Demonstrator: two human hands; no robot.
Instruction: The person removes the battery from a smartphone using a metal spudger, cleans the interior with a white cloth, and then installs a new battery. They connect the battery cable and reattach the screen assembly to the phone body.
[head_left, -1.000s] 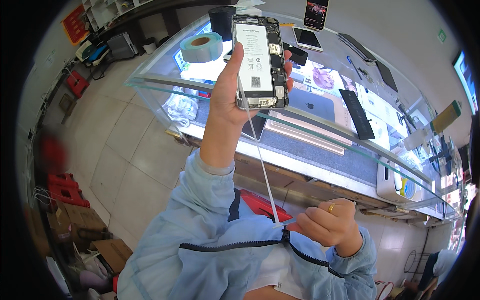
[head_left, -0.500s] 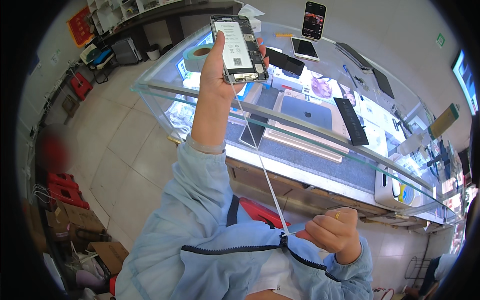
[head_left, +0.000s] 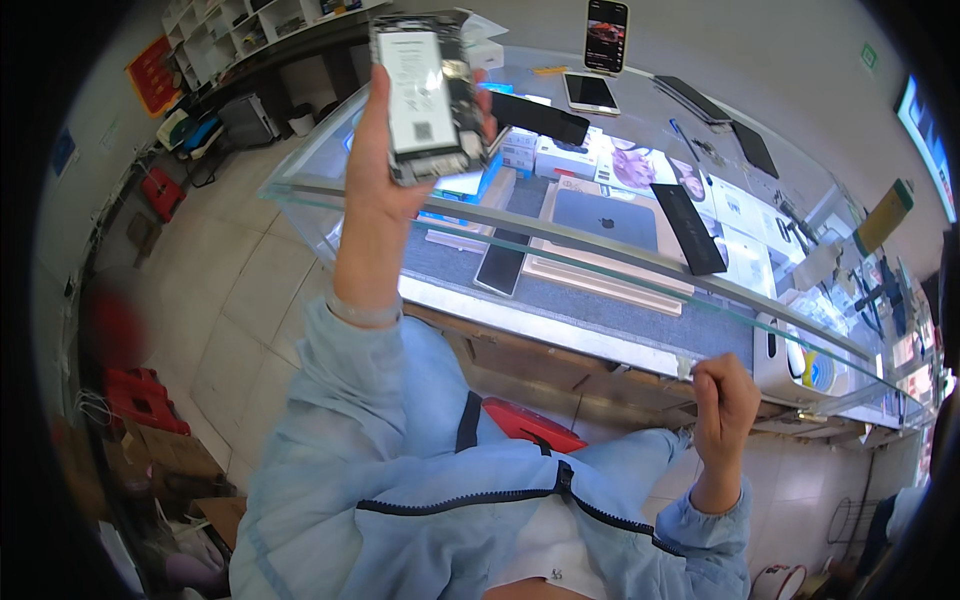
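My left hand [head_left: 378, 175] grips an opened phone [head_left: 455, 110] by its sides, raised above the left end of the glass counter. The phone's inner side faces up and shows a white battery [head_left: 412, 95] with the dark frame and metal parts around it. My right hand [head_left: 726, 395] is closed in front of the counter's edge. A small crumpled pale strip [head_left: 684, 367] sticks out at its fingertips. No strip stretches between the two hands.
On the glass counter [head_left: 640, 262] lie a black battery-like piece [head_left: 690, 228], a dark phone part [head_left: 540, 118], a white phone [head_left: 591, 94] and an upright lit phone [head_left: 606, 38]. A boxed laptop [head_left: 605, 220] shows under the glass. A white container [head_left: 790, 365] stands at right.
The long white strip stretched from the phone to my right hand is gone from between them. My right hand has moved up and right; the phone has shifted left.
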